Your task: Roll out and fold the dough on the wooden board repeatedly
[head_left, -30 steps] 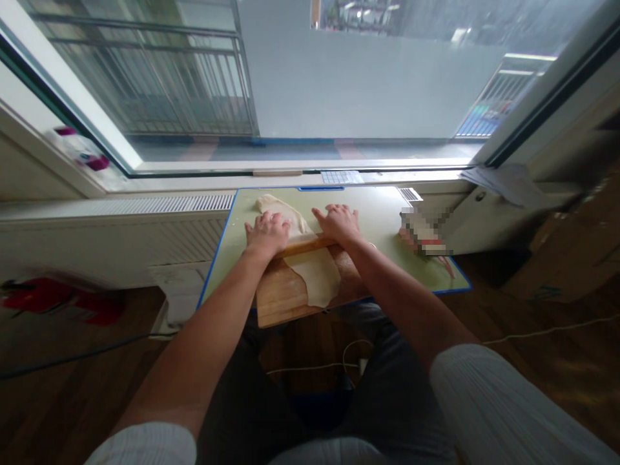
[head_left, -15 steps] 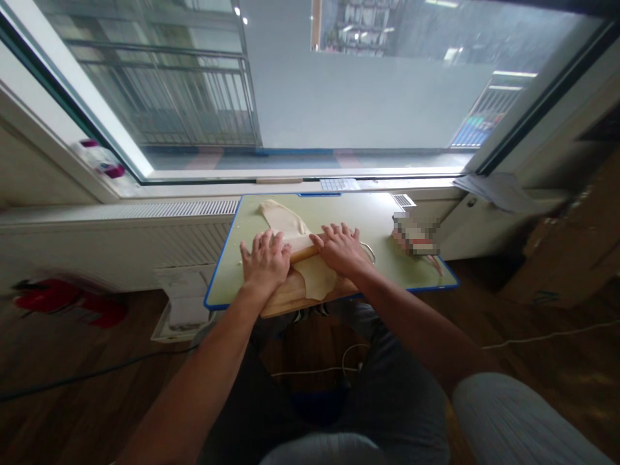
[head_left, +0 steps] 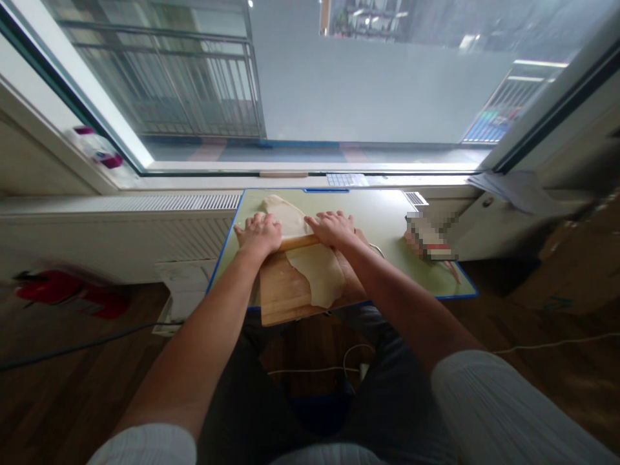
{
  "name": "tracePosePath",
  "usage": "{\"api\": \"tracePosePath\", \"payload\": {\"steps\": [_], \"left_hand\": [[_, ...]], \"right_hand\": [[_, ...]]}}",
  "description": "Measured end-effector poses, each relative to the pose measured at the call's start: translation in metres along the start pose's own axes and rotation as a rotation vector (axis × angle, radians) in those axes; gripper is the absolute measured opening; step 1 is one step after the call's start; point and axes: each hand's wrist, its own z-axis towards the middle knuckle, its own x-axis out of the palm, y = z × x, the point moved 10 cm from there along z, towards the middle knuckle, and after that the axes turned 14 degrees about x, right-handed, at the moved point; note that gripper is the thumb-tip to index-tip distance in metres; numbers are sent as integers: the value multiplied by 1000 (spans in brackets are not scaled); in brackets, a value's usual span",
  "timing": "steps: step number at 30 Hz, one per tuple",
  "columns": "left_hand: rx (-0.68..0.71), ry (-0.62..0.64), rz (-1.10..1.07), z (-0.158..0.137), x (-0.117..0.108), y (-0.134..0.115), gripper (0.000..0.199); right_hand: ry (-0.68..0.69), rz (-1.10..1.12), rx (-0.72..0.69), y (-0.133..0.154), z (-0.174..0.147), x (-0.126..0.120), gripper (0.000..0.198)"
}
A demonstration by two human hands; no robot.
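Observation:
A wooden rolling pin [head_left: 301, 242] lies across a sheet of pale dough [head_left: 320, 274]. My left hand [head_left: 259, 234] bears on the pin's left end, its fingers bent over the top. On the other end rests my right hand [head_left: 335, 228], its fingers curved forward over the wood; both palms hide the pin's ends. The dough is thin and uneven in outline, spreading beyond the pin at the far side and toward me. Under it sits a wooden board [head_left: 279, 292], its near edge jutting past the small green table with a blue rim [head_left: 378, 210].
A blurred-out item [head_left: 429, 239] lies on the table's right side. Behind stand a radiator [head_left: 194, 236] and a window sill with a bottle [head_left: 99, 148] and papers [head_left: 508, 190]. A red fire extinguisher [head_left: 68, 290] is on the left; cables cross the floor.
Both hands have pushed the rolling pin away from me, uncovering more of the dough and board on the near side. The view has shifted slightly.

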Motion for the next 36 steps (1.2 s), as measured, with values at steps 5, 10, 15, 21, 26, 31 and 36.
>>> {"api": "tracePosePath", "payload": {"steps": [5,10,15,21,26,31,36], "left_hand": [[3,-1,9,14,-4,2,55],[44,-4,4,1,-3,-5,56],[115,11,16,-33,0,-24,61],[220,-83,46,-95,-2,-54,65],[275,-144,9,-135,-1,-68,67],[254,-121,10,-120,-2,-64,64],[212,-71,46,-76,-3,-53,63]], "right_hand": [[20,77,70,0,22,1,75],[-32,77,55,-5,5,0,73],[-139,24,0,-13,-44,-10,68],[-222,-2,-42,-35,-111,-9,70],[-259,24,-7,-58,-141,10,71],[-207,10,-4,-53,-134,6,76],[-146,12,-9,-36,-101,-8,77]]}}
